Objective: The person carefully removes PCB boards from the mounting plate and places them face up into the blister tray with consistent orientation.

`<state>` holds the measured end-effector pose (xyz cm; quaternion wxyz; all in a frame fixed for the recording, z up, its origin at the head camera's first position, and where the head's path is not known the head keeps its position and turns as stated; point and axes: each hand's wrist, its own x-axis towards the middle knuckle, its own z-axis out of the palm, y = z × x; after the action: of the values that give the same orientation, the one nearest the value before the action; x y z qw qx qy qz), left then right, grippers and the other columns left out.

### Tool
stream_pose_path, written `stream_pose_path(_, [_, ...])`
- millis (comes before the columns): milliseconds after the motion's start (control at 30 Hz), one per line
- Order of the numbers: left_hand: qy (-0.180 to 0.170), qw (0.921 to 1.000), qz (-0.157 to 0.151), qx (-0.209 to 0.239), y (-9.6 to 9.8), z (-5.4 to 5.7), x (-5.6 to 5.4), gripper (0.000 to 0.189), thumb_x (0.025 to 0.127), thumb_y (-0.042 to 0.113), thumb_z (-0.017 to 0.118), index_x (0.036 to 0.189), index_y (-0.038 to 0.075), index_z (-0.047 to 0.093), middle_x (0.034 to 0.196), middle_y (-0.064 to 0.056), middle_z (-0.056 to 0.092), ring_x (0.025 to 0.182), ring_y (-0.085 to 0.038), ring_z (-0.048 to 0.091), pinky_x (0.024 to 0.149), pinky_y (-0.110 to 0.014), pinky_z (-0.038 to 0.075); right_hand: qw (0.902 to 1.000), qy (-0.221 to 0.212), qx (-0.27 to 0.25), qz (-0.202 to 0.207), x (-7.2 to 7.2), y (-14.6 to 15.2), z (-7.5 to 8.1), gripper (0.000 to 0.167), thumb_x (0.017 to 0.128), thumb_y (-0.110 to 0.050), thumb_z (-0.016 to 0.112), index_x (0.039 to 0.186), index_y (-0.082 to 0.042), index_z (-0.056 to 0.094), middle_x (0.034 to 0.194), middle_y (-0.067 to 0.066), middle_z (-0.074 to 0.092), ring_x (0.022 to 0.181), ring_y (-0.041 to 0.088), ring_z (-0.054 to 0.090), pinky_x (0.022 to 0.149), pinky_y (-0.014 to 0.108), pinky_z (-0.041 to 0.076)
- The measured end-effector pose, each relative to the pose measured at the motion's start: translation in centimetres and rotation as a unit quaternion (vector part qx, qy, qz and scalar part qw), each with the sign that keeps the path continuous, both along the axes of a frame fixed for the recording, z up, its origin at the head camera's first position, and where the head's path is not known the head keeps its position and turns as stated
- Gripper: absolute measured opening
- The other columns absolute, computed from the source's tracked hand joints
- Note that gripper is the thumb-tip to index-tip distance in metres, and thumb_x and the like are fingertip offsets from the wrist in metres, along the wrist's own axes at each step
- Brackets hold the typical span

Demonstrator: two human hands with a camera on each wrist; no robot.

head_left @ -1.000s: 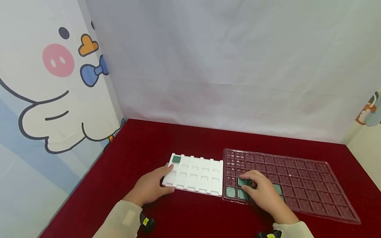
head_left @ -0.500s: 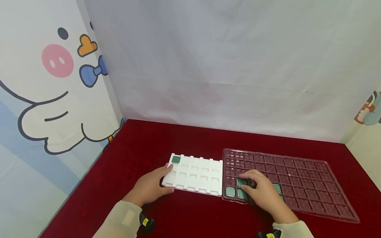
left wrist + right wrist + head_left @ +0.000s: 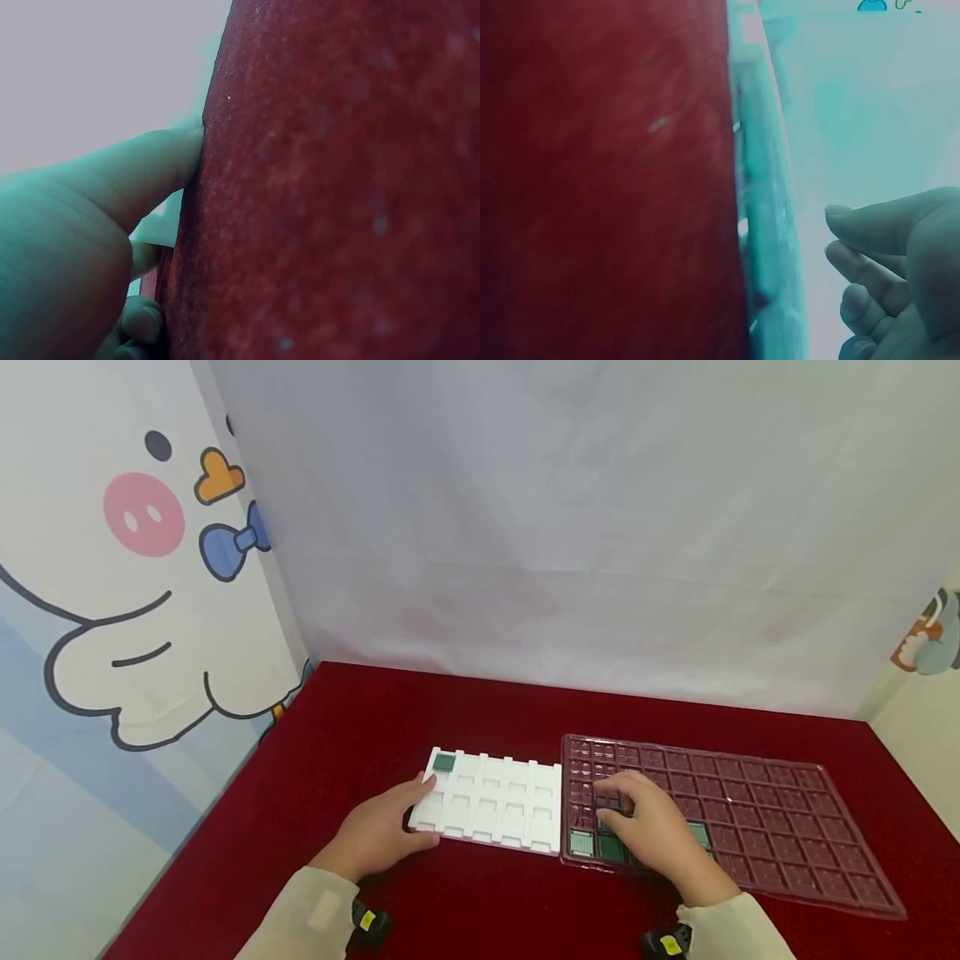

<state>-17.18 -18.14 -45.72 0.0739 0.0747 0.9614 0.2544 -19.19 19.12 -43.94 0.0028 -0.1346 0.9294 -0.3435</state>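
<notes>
My left hand [image 3: 378, 827] holds the left end of a white tray [image 3: 491, 806], the thumb at its near edge and the fingers at its left side. A green square chip [image 3: 444, 762] lies in that tray's far left pocket. My right hand [image 3: 660, 831] hovers over the left part of a clear plastic compartment tray [image 3: 780, 810]. Its thumb and forefinger stand apart, with nothing seen between them; in the right wrist view the fingers [image 3: 885, 232] are loosely bent. Green chips lie beneath it, including a striped one [image 3: 581, 843] and a darker one [image 3: 611, 849]; the hand partly hides others.
Both trays lie side by side on a red cloth [image 3: 420, 702]. Another green chip [image 3: 699, 833] shows to the right of my right hand. A pale curtain [image 3: 570, 527] stands behind the table, and a cartoon-printed cloth [image 3: 112, 610] hangs on the left.
My right hand has risen slightly, its fingertips shifting a little away from me and to the left. The chip by its thumb now looks darker. My left hand and the white tray stay put.
</notes>
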Motion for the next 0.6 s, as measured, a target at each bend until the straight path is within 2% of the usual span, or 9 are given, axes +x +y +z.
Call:
stream_pose_path(233, [-0.001, 1.0000, -0.002, -0.001, 0.2, 0.1, -0.1, 0.083, 0.086, 0.032, 0.085, 0.158, 0.019, 0.045, 0.163, -0.004, 0.040, 0.144, -0.028, 0.043, 0.114, -0.052, 0.040, 0.9998, 0.012, -0.013, 0.003, -0.7, -1.6, 0.2, 0.035, 0.094, -0.009, 0.076, 0.128, -0.008, 0.071, 0.127, 0.008, 0.064, 0.079, 0.018, 0.048, 0.068, 0.036, 0.044])
stream_pose_path(400, [-0.003, 1.0000, 0.000, -0.002, 0.2, 0.0, -0.1, 0.083, 0.086, 0.033, 0.085, 0.158, 0.019, 0.045, 0.163, -0.004, 0.040, 0.144, -0.027, 0.043, 0.114, -0.052, 0.039, 0.9994, 0.007, -0.034, 0.010, -1.1, -3.2, -0.2, 0.034, 0.094, -0.009, 0.076, 0.127, -0.008, 0.071, 0.124, 0.006, 0.064, 0.078, 0.018, 0.048, 0.067, 0.036, 0.044])
stream_pose_path(600, [0.000, 1.0000, 0.001, -0.001, 0.1, 0.2, 0.0, 0.083, 0.085, 0.032, 0.085, 0.158, 0.019, 0.046, 0.163, -0.004, 0.040, 0.144, -0.027, 0.044, 0.114, -0.052, 0.040, 0.9990, 0.017, -0.039, 0.016, -1.4, -5.3, 0.1, 0.032, 0.092, -0.008, 0.077, 0.124, -0.007, 0.073, 0.120, 0.006, 0.066, 0.078, 0.017, 0.048, 0.068, 0.035, 0.044])
